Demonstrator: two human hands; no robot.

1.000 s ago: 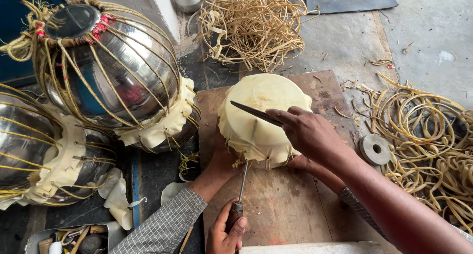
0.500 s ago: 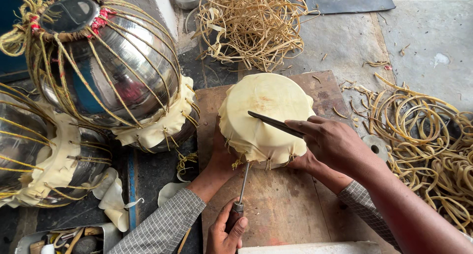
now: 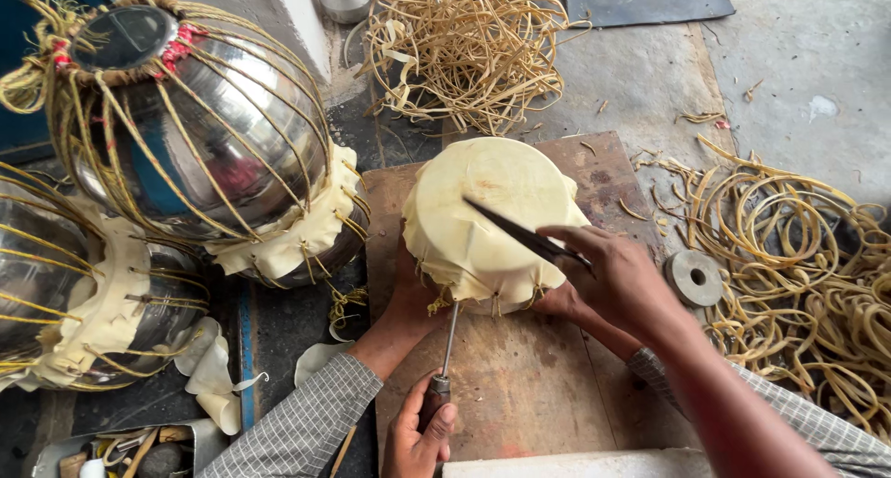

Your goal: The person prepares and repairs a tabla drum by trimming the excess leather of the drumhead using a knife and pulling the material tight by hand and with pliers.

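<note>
L hand (image 3: 422, 436) grips awl (image 3: 448, 343), R hand (image 3: 617, 278) holds knife (image 3: 520, 232) on hide-covered drum (image 3: 473, 209).

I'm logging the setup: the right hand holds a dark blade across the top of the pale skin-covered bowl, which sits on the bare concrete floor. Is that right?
Not quite. The pale skin-covered bowl sits on a wooden board, not on bare concrete, as the head view shows. The right hand does hold the dark blade across its top.

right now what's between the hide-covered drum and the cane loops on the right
A holed metal disc beside the wooden board, and the right hand gripping a knife; head view.
</note>
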